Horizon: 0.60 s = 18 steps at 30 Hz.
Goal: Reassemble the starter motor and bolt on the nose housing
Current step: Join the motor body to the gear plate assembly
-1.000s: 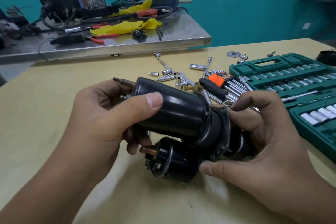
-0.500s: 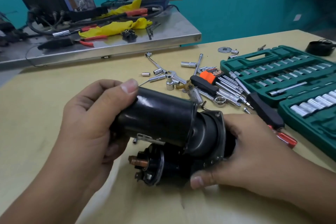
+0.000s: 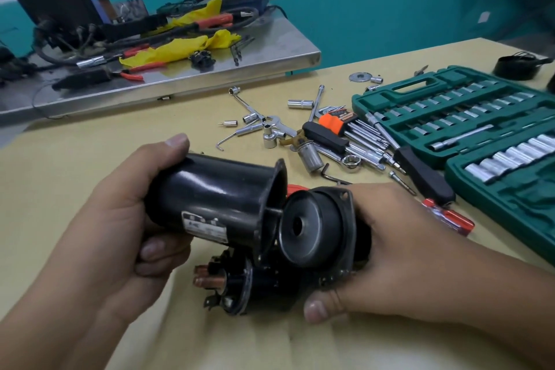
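Note:
My left hand grips a black cylindrical motor case, whose open flanged end is tilted toward the right. A small gap separates it from the black housing with the round boss, which my right hand holds from behind, thumb under its lower edge. The solenoid with copper terminals hangs below, attached to the housing. Both parts are held above the yellow table.
Loose sockets, wrenches and a hex key set lie beyond the hands. A red-handled screwdriver lies to the right. An open green socket case fills the right side. A cluttered steel bench stands behind.
The motor case has come away from the housing and tilted, opening a gap that exposes the round boss. My left hand has rotated the case, so its label now faces me.

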Each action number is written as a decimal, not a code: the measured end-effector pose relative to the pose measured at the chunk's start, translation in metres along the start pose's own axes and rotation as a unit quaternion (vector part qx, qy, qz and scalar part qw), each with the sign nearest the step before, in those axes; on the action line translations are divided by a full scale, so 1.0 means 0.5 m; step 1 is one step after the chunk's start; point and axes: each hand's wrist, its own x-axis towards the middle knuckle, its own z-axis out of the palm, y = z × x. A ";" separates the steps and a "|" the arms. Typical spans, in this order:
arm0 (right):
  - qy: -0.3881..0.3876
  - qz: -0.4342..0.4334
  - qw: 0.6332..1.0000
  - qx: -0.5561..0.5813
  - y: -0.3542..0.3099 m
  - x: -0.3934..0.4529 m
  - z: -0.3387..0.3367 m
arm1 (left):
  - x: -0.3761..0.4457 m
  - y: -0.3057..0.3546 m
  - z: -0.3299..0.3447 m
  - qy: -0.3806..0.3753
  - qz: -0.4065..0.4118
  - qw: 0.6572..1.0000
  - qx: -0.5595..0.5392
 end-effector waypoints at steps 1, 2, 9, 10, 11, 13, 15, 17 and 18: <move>0.012 0.016 1.000 0.014 0.000 0.004 0.000 | 0.002 0.001 0.006 0.015 0.005 1.000 0.014; 0.022 0.024 0.999 0.002 0.004 0.004 0.001 | 0.001 0.002 0.013 0.034 0.011 0.999 0.029; 0.142 0.021 0.987 -0.069 0.009 0.007 0.032 | -0.004 0.014 0.037 0.133 0.055 0.988 0.056; 0.145 0.018 0.986 -0.078 0.006 0.006 0.034 | -0.005 0.015 0.044 0.139 0.064 0.987 0.051; 0.140 0.022 0.986 -0.089 0.000 0.003 0.035 | -0.006 0.015 0.050 0.141 0.081 0.985 0.057; 0.149 0.033 0.982 -0.106 -0.003 0.001 0.035 | -0.011 0.012 0.065 0.132 0.126 0.980 0.082; 0.147 0.047 0.984 -0.085 -0.006 0.000 0.034 | -0.021 0.010 0.080 0.131 0.158 0.973 0.109; 0.147 0.050 0.985 -0.072 0.002 -0.002 0.031 | -0.028 0.011 0.085 0.109 0.159 0.973 0.128; 0.146 0.053 0.985 -0.071 0.004 -0.003 0.029 | -0.030 0.013 0.082 0.092 0.152 0.975 0.131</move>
